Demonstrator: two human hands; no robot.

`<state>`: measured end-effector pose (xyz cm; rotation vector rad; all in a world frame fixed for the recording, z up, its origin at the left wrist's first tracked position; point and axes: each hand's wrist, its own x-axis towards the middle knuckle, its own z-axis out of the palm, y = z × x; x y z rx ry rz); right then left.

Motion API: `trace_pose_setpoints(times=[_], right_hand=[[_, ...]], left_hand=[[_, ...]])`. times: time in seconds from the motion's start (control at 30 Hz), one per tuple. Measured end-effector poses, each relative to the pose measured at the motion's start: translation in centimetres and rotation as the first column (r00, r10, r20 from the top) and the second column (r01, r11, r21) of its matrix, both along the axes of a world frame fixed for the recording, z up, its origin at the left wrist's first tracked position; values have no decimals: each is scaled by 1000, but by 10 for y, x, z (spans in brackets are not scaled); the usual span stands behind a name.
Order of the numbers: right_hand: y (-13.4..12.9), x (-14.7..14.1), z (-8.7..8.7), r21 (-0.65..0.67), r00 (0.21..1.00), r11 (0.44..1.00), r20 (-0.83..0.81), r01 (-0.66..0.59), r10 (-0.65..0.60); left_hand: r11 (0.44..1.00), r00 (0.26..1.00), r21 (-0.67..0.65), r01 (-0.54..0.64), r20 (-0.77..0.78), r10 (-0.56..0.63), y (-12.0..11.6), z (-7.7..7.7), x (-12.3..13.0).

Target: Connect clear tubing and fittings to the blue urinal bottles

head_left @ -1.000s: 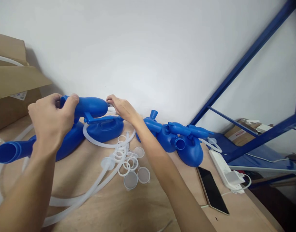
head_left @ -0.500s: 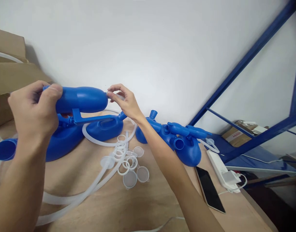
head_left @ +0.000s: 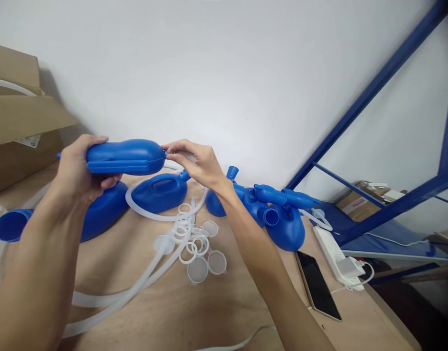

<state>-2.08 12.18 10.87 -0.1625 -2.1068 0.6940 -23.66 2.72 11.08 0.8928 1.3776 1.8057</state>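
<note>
My left hand (head_left: pixel 81 168) is wrapped round a hollow blue plastic piece (head_left: pixel 125 152) with a rounded end and a flat strip along its side, held level above the table. At the rounded tip my right hand (head_left: pixel 198 161) pinches the end of a clear tube (head_left: pixel 189 156) against the piece; the fingers hide how far it goes on. Below the hands are blue plastic urinal bottles, one with a moulded handle (head_left: pixel 160 192) and a larger one (head_left: pixel 103 214) partly behind my left arm. White rings (head_left: pixel 189 251) and translucent round caps (head_left: pixel 197 269) lie in a cluster.
Long translucent hoses (head_left: pixel 110 298) curve over the table (head_left: pixel 224 312). More blue bottles (head_left: pixel 286 229) stand by the wall on the right. Nearby lie a phone (head_left: pixel 317 285) and a power strip (head_left: pixel 332 253). Left is a cardboard box (head_left: pixel 22 117); right, a blue metal rack (head_left: pixel 370 92).
The blue piece has turned about its length, so its strip now lies along its side. My left hand has moved right and slightly down; my right hand has shifted slightly right and down.
</note>
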Motion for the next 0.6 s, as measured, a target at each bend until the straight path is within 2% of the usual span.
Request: trace_pose_setpoints(times=[0.1, 0.2, 0.33, 0.43, 0.5, 0.6], right_hand=[[-5, 9, 4, 29, 996, 998, 58, 61, -62], [-6, 14, 6, -27, 993, 993, -20, 117, -118], [2, 13, 6, -167, 982, 977, -117, 129, -150], [13, 12, 6, -238, 982, 965, -120, 115, -146], [19, 12, 7, -258, 987, 960, -91, 108, -136], [21, 18, 9, -269, 997, 961, -4, 67, -71]], left_hand=[[996, 993, -8, 89, 85, -88, 2, 0, 3], [993, 995, 93, 76, 60, -82, 6, -1, 9], [973, 1000, 231, 8, -19, -3, 11, -5, 17], [943, 987, 328, -63, -122, 109, 11, -9, 17], [914, 950, 390, -108, -230, 210, 5, -10, 16], [890, 829, 442, -110, -453, 328, -9, -7, 12]])
